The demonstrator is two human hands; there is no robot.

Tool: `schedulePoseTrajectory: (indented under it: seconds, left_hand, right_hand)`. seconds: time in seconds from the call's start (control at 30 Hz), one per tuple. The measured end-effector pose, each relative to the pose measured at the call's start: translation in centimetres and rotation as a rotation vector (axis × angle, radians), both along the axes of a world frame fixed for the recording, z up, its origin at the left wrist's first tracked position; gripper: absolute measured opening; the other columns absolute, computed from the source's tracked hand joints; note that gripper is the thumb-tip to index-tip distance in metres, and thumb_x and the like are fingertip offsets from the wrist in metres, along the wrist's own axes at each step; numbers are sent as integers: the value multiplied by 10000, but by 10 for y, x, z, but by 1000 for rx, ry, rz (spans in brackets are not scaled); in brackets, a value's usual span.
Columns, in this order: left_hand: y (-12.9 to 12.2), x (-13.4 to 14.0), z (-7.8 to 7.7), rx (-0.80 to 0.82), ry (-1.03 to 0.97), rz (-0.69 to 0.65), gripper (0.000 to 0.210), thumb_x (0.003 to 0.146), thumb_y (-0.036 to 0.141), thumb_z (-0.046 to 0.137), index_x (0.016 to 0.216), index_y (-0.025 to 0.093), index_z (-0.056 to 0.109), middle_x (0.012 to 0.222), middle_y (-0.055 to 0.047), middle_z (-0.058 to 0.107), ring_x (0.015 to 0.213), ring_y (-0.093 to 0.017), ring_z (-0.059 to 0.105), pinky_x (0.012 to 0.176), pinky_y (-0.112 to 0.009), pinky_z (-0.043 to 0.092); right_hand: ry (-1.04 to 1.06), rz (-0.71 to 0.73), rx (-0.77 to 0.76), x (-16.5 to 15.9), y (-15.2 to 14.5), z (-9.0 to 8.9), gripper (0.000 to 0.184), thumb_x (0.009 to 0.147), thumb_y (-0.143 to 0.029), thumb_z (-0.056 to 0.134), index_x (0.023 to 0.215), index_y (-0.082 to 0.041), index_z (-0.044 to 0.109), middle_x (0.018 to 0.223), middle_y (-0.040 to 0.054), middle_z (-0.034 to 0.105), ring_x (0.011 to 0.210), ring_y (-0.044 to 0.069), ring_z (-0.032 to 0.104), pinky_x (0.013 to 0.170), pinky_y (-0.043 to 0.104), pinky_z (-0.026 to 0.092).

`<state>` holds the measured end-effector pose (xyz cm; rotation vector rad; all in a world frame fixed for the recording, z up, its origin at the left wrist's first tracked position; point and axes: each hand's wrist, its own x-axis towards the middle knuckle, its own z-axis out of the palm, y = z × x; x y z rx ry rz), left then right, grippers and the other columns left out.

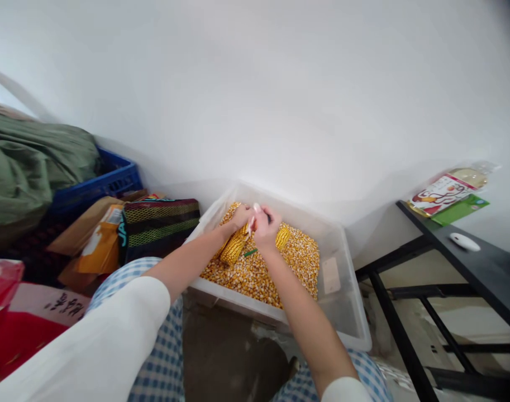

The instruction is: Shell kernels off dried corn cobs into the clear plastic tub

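Observation:
My left hand (241, 215) and my right hand (263, 228) meet above a clear plastic bin (347, 279). Both are closed around a corn cob (251, 224), mostly covered by the fingers; a pale, reddish part shows between them. A dark spot between my right fingers is too small to make out. Below my left wrist, whole yellow ears of corn (233, 249) lie on loose corn kernels (255, 279). Another ear (282, 237) rests just right of my right hand. A thin green object (250, 253) lies among the kernels.
A black-framed table (468, 268) at right carries a plastic package (447, 192), a green packet (462, 209) and a white mouse (465, 242). At left are a blue crate (99, 187) with green cloth, a striped mesh bag (162, 226) and a red box (37, 318). A white wall stands behind.

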<state>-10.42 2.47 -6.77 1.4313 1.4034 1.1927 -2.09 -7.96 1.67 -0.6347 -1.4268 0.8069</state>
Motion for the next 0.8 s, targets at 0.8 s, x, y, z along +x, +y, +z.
schedulePoseTrajectory:
  seconds: [0.8]
  left_hand:
    - [23, -2, -16, -77, 24, 65, 266, 751, 232, 497, 486, 202, 492, 546, -37, 525, 614, -177, 479, 616, -278, 345]
  right_hand:
    - [232, 28, -87, 16, 6, 18, 374, 802, -396, 493, 498, -202, 399, 375, -60, 394, 305, 72, 378, 334, 207, 305]
